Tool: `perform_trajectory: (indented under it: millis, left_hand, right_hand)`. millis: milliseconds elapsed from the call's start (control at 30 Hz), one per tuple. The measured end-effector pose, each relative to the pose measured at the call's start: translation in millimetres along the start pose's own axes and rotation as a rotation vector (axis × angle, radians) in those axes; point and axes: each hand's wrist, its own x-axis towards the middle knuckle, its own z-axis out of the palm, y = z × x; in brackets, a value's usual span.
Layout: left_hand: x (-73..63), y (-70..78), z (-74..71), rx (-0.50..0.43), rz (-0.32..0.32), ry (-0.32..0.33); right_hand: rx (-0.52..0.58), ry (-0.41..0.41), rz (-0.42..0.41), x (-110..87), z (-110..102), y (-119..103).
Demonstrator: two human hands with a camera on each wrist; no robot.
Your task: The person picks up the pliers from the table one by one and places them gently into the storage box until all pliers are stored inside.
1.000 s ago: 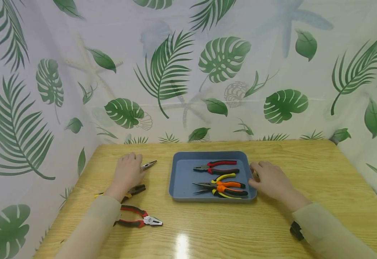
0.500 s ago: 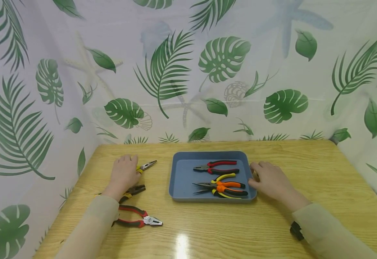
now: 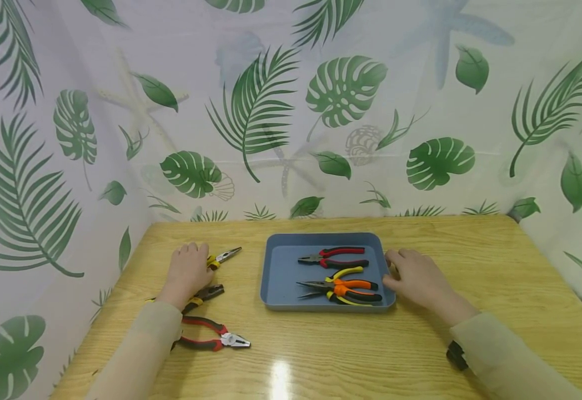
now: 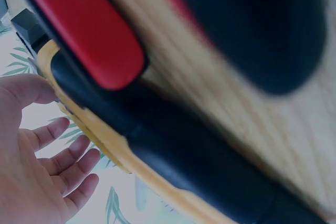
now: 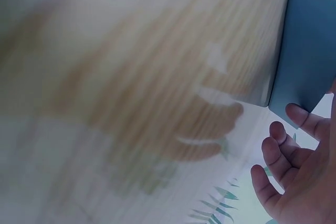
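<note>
My left hand lies over the yellow-handled end of a pair of long-nose pliers, whose jaws point right. In the left wrist view its fingers are loosely bent, and its thumb overlaps a black-and-yellow handle. Under and beside the wrist are yellow-and-black pliers with dark jaws and red-and-black combination pliers; the sleeve hides parts of their handles. My right hand is at the right wall of a blue tray, thumb and loosely bent fingers right at its rim.
In the tray lie red-and-black pliers, orange-and-black long-nose pliers, and yellow-and-black pliers partly under them. Leaf-patterned cloth rises behind and at both sides of the wooden table.
My left hand has slid slightly left and back, uncovering more of the long-nose pliers' yellow handles. Those pliers, the tray and my right hand have stayed in place.
</note>
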Motion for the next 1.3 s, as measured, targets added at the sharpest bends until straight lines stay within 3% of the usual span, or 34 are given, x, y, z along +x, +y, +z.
perform_trajectory:
  millis: [767, 1300]
  left_hand:
    - [4.3, -4.9, 14.9, -0.046, -0.015, -0.068]
    - [4.8, -9.8, 15.2, -0.067, 0.028, -0.040]
  right_hand:
    - [0.020, 0.022, -0.016, -1.6, 2.0, 0.9]
    - [0.010, 0.016, -0.011, -1.2, 2.2, 0.9]
